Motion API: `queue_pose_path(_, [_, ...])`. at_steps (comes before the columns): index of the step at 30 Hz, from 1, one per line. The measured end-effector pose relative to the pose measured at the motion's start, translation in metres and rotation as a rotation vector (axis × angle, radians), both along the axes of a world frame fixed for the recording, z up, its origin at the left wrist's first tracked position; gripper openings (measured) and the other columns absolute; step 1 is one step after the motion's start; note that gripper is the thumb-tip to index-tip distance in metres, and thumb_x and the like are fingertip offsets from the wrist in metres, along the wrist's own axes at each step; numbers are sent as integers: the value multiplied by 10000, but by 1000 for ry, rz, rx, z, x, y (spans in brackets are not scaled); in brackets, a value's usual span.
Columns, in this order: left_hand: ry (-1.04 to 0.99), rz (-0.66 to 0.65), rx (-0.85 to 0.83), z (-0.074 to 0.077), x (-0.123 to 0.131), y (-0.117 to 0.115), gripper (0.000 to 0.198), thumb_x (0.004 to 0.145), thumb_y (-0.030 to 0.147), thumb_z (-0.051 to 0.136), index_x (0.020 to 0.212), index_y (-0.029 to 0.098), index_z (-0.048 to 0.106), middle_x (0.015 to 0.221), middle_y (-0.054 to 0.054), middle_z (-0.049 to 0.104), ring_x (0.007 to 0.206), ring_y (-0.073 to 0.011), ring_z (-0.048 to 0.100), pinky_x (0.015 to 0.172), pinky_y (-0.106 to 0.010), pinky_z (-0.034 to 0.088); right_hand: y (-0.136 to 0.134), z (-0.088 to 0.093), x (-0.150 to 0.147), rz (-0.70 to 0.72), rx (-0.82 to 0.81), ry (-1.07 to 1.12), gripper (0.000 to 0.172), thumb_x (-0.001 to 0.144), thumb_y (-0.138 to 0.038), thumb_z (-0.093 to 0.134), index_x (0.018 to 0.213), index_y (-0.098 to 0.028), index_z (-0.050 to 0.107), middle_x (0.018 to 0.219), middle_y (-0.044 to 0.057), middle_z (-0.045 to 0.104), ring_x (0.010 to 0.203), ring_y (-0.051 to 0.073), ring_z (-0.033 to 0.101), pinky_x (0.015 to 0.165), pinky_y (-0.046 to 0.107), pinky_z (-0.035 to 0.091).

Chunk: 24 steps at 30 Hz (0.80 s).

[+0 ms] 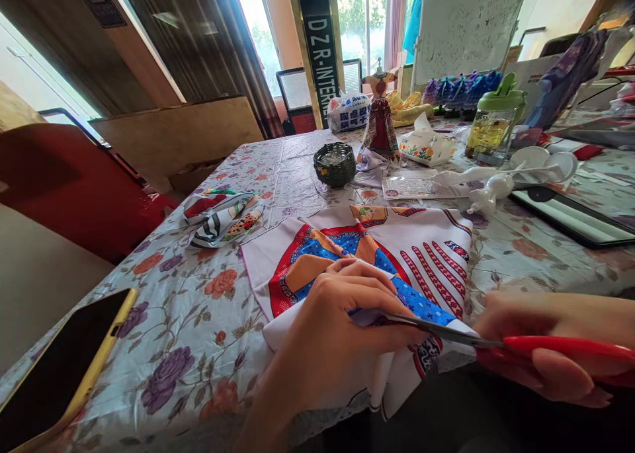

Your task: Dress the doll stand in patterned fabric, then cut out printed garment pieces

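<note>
My right hand (550, 354) is closed round the red handles of a pair of scissors (446, 332) at the lower right. Their metal blades point left across a printed cloth (431, 297), and the tips reach the fingers of my left hand (347, 307). That hand grips a fold of the cloth, thumb below and fingers on top. White fabric carries blue, red and orange printed shapes and several red patterned strips. Its near edge hangs over the table's front. How far the blades are open is hard to make out.
A phone (64, 367) lies at the left edge, near a crumpled patterned cloth piece (225, 218). Further back stand a dark woven basket (335, 165), a dressed doll form (381, 119), a tissue pack (427, 142) and a green-lidded jug (496, 119). A black-framed tablet-like object (575, 218) lies right.
</note>
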<state>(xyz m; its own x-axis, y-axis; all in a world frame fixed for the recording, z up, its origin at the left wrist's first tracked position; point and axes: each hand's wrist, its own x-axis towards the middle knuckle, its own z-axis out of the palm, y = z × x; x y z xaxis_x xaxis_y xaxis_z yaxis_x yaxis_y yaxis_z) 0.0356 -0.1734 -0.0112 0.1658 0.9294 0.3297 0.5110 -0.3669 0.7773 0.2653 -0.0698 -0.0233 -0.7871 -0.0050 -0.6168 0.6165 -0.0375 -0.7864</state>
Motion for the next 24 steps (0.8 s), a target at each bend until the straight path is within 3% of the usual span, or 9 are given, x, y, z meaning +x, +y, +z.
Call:
queue_pose_path(14, [11,15,36,-1,-2,-1,120,614,260,803,710,215,746,738,12,732,826,-172,620,864,-324,382,3,-3,1,17,-19,28,256,690,-336,538,567,-136,434,495,-34,374,371,30,373,328,116,307])
queue_pose_path(19, [21,38,21,2,-3,-2,140,594,237,815,717,220,749,733,11,718,818,-173,614,879,-329,394,1,4,-2,18,-5,-12,304,717,-399,508,573,-138,448,479,-34,377,357,36,373,333,130,314])
queue_pose_path(24, [5,93,20,2,-4,-2,148,594,266,814,725,237,750,799,-9,707,846,-191,612,871,-345,423,2,0,-2,14,-1,-7,350,720,-449,515,570,-138,455,488,-33,367,360,35,366,331,132,309])
